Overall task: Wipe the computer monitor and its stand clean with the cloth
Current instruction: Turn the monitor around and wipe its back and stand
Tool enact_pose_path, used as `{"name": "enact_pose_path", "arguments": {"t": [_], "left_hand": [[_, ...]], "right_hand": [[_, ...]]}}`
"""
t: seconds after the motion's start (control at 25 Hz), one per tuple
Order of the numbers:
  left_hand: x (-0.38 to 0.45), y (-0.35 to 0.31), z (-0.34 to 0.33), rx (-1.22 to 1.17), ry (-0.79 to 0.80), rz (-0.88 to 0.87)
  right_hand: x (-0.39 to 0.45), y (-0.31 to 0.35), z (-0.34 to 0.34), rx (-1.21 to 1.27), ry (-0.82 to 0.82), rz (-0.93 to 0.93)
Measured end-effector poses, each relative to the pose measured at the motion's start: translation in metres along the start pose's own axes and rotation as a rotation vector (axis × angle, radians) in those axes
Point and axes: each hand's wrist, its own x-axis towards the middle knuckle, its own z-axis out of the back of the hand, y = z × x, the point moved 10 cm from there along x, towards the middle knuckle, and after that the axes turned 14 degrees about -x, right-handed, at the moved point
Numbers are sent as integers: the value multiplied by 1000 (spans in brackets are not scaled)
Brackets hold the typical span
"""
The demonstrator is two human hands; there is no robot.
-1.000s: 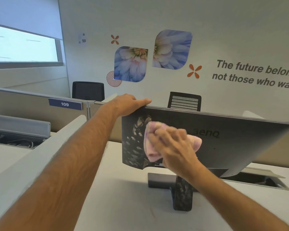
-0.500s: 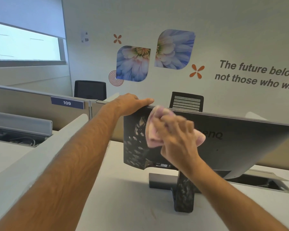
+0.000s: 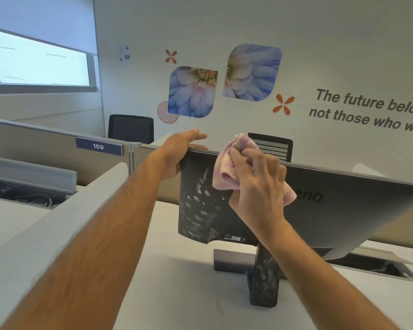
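My left hand (image 3: 179, 151) rests on the top left corner of the monitor (image 3: 343, 210), palm against the side edge, fingers stretched out straight over the top rim, thumb tucked behind the corner. My right hand (image 3: 258, 186) is curled round the cloth (image 3: 227, 167), a pink bunched rag, and presses it against the back of the monitor near the top edge. Part of the cloth pokes up above the rim, and another fold sticks out at the right of my hand, just touching the start of the brand lettering.

The monitor stands on the desk (image 3: 177, 294) with its dark grey back toward me, tilted so the top leans my way. The left part of the back is speckled with pale smudges, thickest below my left hand and running down to the lower edge. The stand (image 3: 264, 282) rises under the middle of the monitor, below my right wrist; its post carries the same pale spots, and its flat base lies on the desk behind the post.

To the right of the stand, a cable slot (image 3: 379, 267) is open in the desk. Beyond the monitor, a divider (image 3: 45, 144) bears a plate marked 109, and two dark chairs stand against the wall (image 3: 296, 20), which shows flower pictures and grey lettering.
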Motion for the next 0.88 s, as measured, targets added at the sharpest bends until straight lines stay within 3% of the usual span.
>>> {"name": "enact_pose_path", "arguments": {"t": [0.08, 0.2, 0.24, 0.44, 0.52, 0.64, 0.68, 0.88], "left_hand": [[0, 12, 8, -102, -30, -14], [-1, 27, 14, -143, -54, 2], [-2, 30, 14, -150, -46, 10], [0, 44, 7, -174, 50, 56], [0, 44, 6, -190, 71, 69], [-4, 39, 5, -170, 67, 61], [-3, 40, 7, -152, 62, 68], [0, 49, 8, -162, 155, 169]], "right_hand": [[-3, 20, -5, -54, 23, 100], [-44, 73, -26, -115, 172, 500], [-51, 76, -28, -116, 192, 538], [-8, 31, -7, -20, -30, 130], [-12, 49, -13, -83, 0, 247], [-53, 94, -38, -229, 176, 626], [-54, 94, -37, -228, 177, 640], [3, 66, -13, -142, -33, 269]]}}
